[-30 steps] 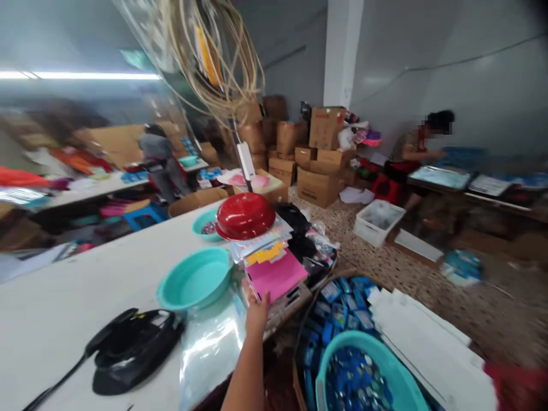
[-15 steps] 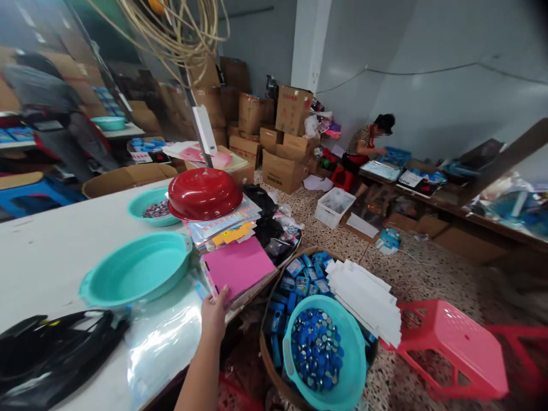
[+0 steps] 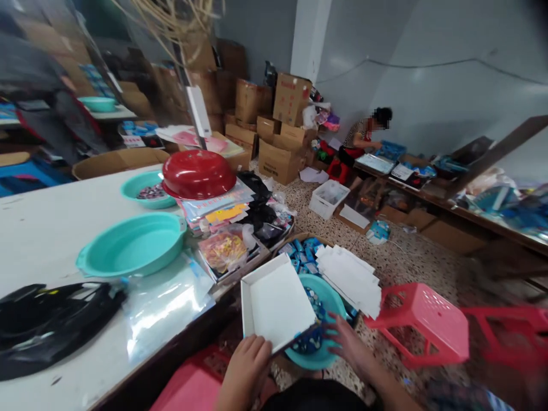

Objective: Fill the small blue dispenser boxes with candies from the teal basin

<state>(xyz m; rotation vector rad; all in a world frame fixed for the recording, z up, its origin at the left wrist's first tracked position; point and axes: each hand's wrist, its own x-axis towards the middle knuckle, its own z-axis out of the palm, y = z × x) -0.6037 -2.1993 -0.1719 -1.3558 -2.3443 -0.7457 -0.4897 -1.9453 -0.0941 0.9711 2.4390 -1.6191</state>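
My left hand grips the near edge of a shallow white box, its white inside facing up. The box is tilted and partly covers a turquoise basin of blue and silvery round pieces. To the right of the box, over the basin's rim, is my right hand, its fingers apart and blurred by motion. Nothing shows in it. Under the basin stands a carton with small blue packets, and a stack of white card sheets lies on its right side.
On the white table are an empty turquoise basin, a red basin, a black plastic bag and a bag of yellowish pieces. A pink stool stands right. A person sits at the far bench.
The pink flat item under my left hand is gone from the stack, uncovering the bag of yellowish pieces. My left hand now holds the white box nearer me; my right hand has come into view.
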